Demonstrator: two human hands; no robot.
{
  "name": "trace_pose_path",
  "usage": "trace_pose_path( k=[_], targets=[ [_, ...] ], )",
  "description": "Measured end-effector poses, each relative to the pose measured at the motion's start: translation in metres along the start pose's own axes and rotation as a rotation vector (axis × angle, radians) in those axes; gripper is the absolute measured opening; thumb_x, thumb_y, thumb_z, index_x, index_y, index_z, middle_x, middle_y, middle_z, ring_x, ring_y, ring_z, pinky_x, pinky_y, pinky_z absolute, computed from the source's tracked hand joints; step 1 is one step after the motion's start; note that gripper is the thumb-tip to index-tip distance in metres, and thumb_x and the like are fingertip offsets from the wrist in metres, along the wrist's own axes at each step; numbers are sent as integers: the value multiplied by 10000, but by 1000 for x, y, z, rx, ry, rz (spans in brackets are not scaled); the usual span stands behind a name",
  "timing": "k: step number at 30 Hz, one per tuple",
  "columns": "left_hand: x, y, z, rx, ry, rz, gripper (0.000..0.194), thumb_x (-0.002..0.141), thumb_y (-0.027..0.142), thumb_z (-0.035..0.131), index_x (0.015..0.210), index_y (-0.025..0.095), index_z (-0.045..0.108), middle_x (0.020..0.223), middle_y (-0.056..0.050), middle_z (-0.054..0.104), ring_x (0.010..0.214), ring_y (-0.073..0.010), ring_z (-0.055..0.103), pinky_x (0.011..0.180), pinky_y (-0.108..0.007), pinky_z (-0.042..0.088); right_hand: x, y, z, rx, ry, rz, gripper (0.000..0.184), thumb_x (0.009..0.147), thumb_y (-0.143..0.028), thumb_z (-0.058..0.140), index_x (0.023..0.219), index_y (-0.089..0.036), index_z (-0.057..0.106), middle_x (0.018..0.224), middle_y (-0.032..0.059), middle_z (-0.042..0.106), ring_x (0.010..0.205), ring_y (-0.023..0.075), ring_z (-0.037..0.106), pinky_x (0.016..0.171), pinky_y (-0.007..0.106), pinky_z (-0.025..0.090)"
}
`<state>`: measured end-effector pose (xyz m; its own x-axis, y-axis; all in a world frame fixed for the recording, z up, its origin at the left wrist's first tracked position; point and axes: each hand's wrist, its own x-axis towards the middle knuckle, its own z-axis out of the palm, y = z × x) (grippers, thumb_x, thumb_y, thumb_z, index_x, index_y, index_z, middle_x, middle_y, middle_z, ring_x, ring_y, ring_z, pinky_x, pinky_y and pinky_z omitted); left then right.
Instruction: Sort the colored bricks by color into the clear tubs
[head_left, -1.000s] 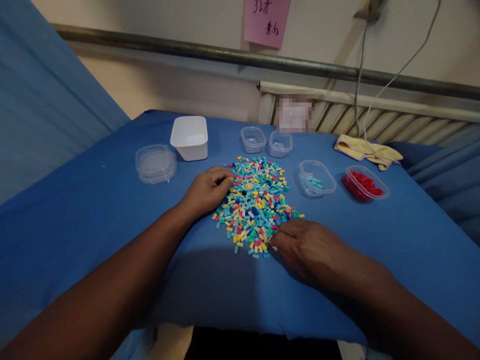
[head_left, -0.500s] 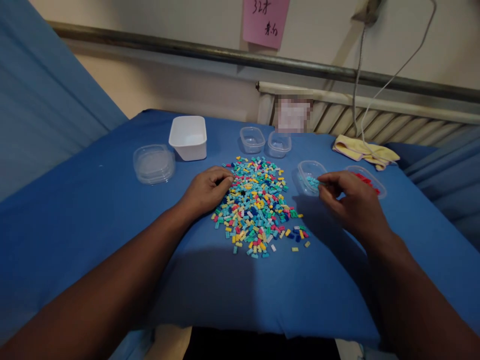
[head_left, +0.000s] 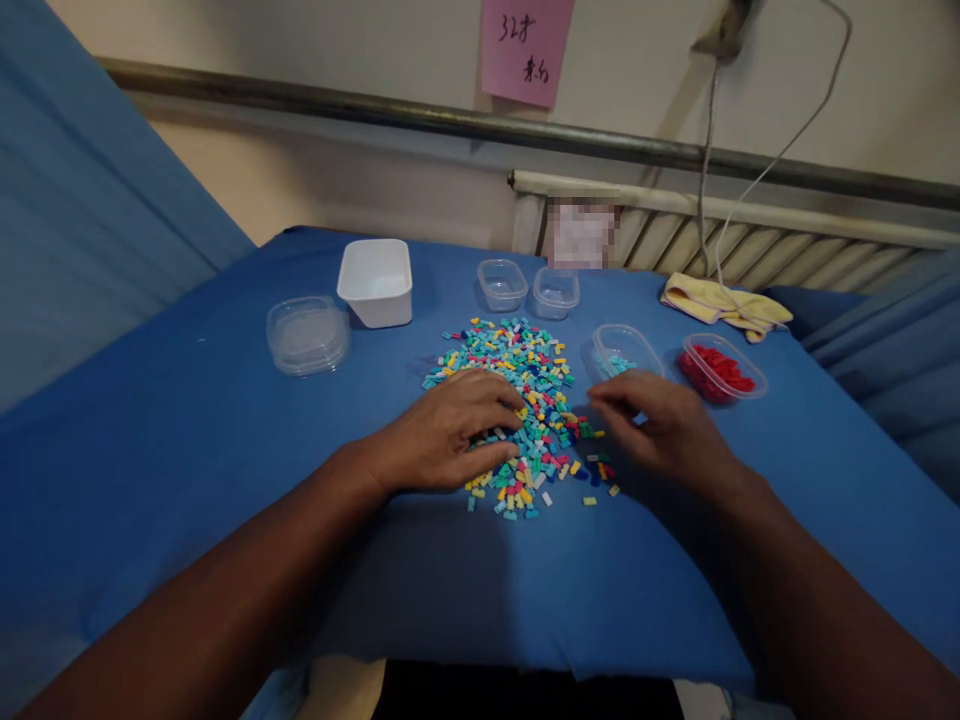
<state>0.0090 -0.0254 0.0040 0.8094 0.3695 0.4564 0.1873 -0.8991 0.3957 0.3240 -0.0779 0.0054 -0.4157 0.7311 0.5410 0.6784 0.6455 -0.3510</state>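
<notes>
Spread over the loose pile of small coloured toy bricks, my left hand has its fingers apart and touches the bricks. Its palm and fingers cover the pile's left part. My right hand is held in a pinch at the right side of the pile, in front of a clear plastic tub with light-blue bricks in it. No brick shows at its fingertips. To the right of that hand stands a clear tub of red bricks.
Two clear tubs stand behind the pile. At the back left are a white plastic bin and stacked clear lids. A folded yellow cloth lies at the back right, near a radiator. Blue cloth covers the table.
My left hand has moved right and forward over the pile, its fingers now spread. The right hand has come left, away from the tub of light-blue bricks, uncovering the red bricks.
</notes>
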Motion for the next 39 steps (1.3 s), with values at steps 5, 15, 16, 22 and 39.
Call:
trace_pose_path(
  k=[5,15,16,22,39],
  targets=[
    [3,5,4,-3,-116,23,151,1027,326,700,1123,228,764,1269,-122,747,1225,-282,691,1111,-478,524,-3,-36,19,127,-382,-193,115,1082,-298,648,1081,-213,725,1032,79,765,957,224,698,848,356,550],
    [-1,8,-2,8,-107,-42,207,983,170,587,1080,245,754,1263,-105,744,1225,-280,686,1124,-500,526,-6,-35,12,118,-463,-28,171,1050,-144,583,1157,-194,706,1030,73,747,936,206,684,834,333,524],
    [0,10,-1,7,-99,-30,242,981,165,591,1127,255,762,1272,-102,746,1238,-283,684,1128,-503,526,-6,-35,11,121,-455,-10,172,1043,-143,587,1158,-194,704,1029,74,750,932,207,686,830,334,524],
    [7,23,7,47,-187,79,150,1044,280,647,1096,267,788,1299,-98,747,1243,-286,675,1128,-491,513,-5,-39,9,81,-532,-32,87,1043,-263,667,1077,-201,719,1006,78,746,947,233,682,827,351,506],
    [0,5,9,226,-43,-67,199,1054,231,572,1094,207,765,1176,-110,748,1096,-260,692,984,-448,558,-2,-51,15,-106,-560,-91,240,1114,-217,540,960,-201,723,918,62,734,832,208,646,752,348,453]
  ],
)
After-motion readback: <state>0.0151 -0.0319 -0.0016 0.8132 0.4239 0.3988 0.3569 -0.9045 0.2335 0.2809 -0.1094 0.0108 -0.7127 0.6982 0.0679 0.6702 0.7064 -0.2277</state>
